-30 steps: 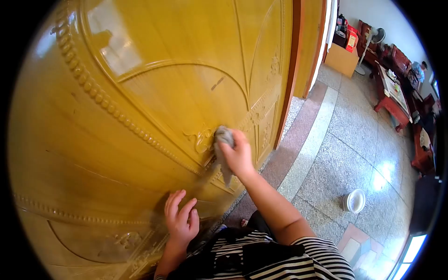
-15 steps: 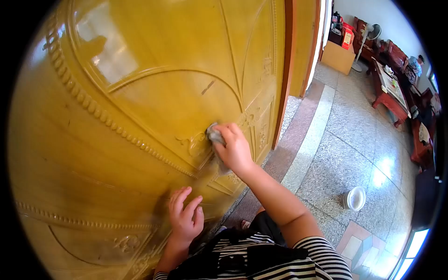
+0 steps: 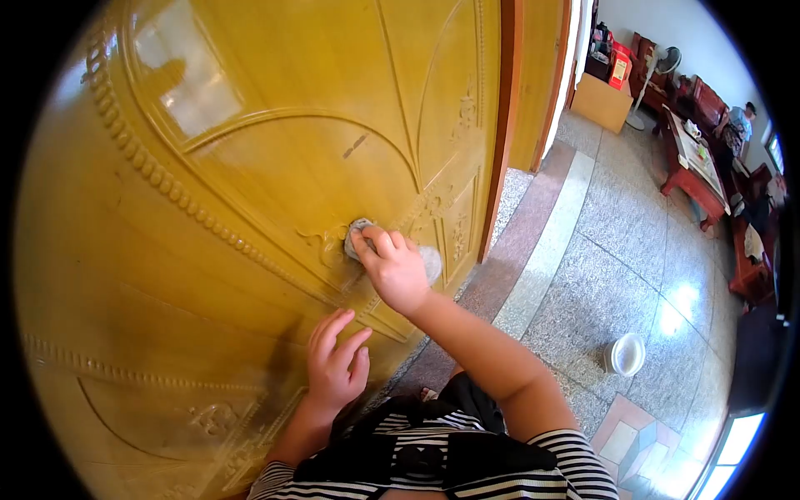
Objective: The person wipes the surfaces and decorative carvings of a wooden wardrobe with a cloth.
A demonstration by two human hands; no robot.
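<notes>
A glossy yellow-brown wooden door [image 3: 275, 175] with carved mouldings fills the left of the view. My right hand [image 3: 392, 271] grips a bunched grey cloth [image 3: 357, 240] and presses it to the door beside a carved flower. Part of the cloth hangs out on the far side of the hand. Lower down, my left hand [image 3: 336, 360] holds nothing; its fingers are apart and slightly bent, close to the door face. Whether its fingertips touch the wood I cannot tell.
A white bucket [image 3: 625, 355] stands on the speckled stone floor to the right. Further back are a red-brown wooden table [image 3: 696, 179], a standing fan [image 3: 667, 60], a cardboard box [image 3: 600, 102] and a seated person [image 3: 737, 129]. The door frame [image 3: 504, 125] runs along the door's right edge.
My right hand with the cloth has shifted slightly left on the door, and the cloth's loose end now shows to its right. The left hand stays nearly in place, and the view has shifted slightly.
</notes>
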